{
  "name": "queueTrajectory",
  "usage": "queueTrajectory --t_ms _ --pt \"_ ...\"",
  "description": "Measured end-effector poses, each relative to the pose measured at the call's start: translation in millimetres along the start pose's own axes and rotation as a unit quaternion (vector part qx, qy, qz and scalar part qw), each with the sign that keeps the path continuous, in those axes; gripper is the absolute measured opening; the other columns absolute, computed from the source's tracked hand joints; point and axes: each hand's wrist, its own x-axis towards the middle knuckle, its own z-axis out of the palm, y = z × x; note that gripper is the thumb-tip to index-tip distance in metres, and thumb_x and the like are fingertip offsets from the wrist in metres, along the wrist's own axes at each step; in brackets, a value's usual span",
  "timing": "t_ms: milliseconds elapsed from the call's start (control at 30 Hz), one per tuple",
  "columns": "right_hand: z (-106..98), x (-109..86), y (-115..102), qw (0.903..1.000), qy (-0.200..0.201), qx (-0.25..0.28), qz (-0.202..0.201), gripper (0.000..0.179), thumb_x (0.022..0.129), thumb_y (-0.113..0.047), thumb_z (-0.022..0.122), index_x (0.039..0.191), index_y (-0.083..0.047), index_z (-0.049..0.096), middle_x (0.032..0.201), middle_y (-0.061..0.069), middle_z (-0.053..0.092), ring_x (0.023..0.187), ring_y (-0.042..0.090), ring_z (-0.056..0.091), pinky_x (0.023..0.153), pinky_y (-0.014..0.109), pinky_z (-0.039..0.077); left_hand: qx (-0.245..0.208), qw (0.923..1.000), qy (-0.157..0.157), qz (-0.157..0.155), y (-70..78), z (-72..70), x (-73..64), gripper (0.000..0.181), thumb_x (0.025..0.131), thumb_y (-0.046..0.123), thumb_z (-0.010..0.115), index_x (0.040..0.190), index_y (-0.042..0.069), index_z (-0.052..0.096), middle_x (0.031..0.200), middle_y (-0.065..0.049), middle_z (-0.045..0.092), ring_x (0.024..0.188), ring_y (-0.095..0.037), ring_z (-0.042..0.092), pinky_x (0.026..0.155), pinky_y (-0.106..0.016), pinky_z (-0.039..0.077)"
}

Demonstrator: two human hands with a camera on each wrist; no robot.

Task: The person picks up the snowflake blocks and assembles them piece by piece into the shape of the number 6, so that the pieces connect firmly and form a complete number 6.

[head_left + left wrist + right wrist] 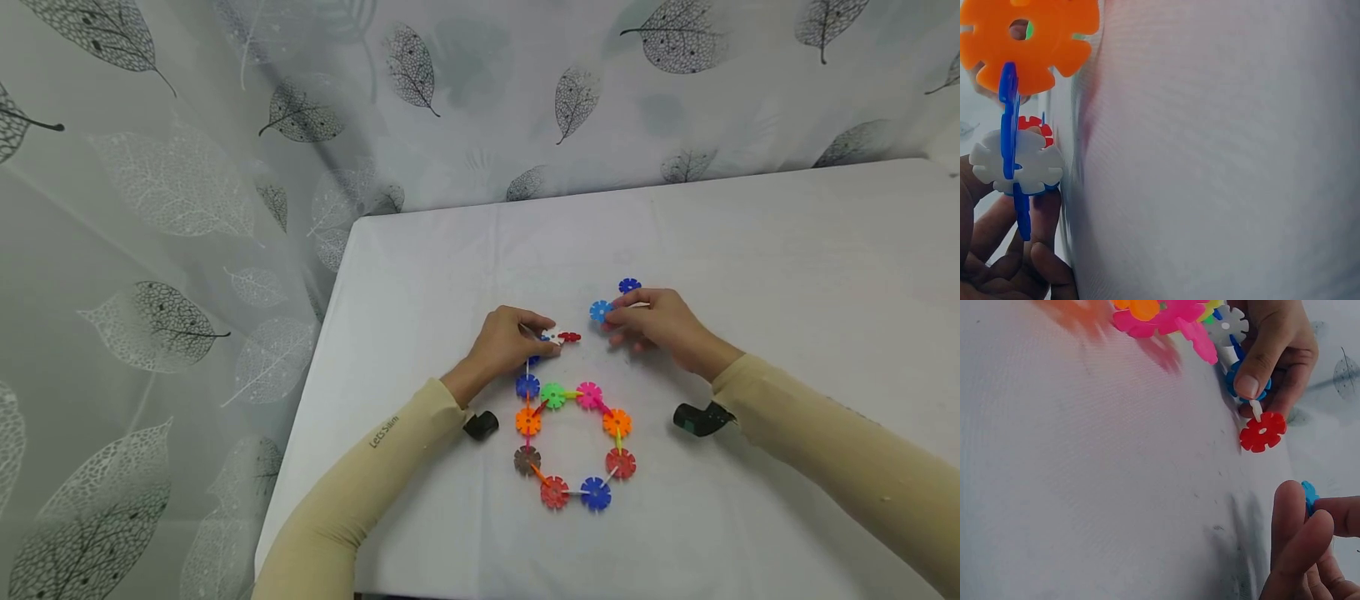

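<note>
A chain of notched, flower-shaped plastic discs lies on the white table, joined in a ring with a branch running up its left side. Near that branch's far end my left hand (507, 340) pinches a blue disc (1233, 382), with a white disc (553, 336) and a red disc (1263, 432) sticking out past the fingertips. To the right, my right hand (663, 323) pinches a light blue disc (601, 312) between thumb and fingers, a short gap from the red one. A dark blue disc (629, 285) shows just beyond the right fingers.
The ring's near side has a red disc (554, 492) and a blue disc (596, 494); a pink disc (588, 395) and a green disc (553, 395) form its far side. Black devices (481, 426) sit at both wrists. A leaf-patterned curtain (480, 100) borders the table's back and left.
</note>
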Motion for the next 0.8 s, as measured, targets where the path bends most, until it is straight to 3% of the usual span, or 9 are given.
queueTrajectory --t_ms 233,800 --pt "6 -0.2 6 0.9991 -0.040 -0.007 -0.012 0.043 0.100 -0.020 0.065 0.138 -0.004 0.056 0.102 0.011 0.076 0.076 0.019 0.071 0.059 0.024 0.053 -0.002 1.0000 0.000 0.003 -0.4 -0.9 0.0 0.037 0.079 0.026 0.089 0.113 0.015 0.079 0.091 0.006 0.071 0.074 -0.010 0.063 0.067 -0.023 0.051" --pt "17 1.4 7 0.9993 -0.037 0.000 0.000 0.040 0.100 -0.022 0.066 0.130 0.002 0.055 0.101 0.012 0.076 0.079 0.019 0.074 0.058 0.026 0.055 0.005 0.9999 0.005 0.009 -2.1 0.9 2.7 0.037 0.079 0.027 0.090 0.112 0.015 0.079 0.090 0.005 0.070 0.074 -0.010 0.063 0.067 -0.023 0.050"
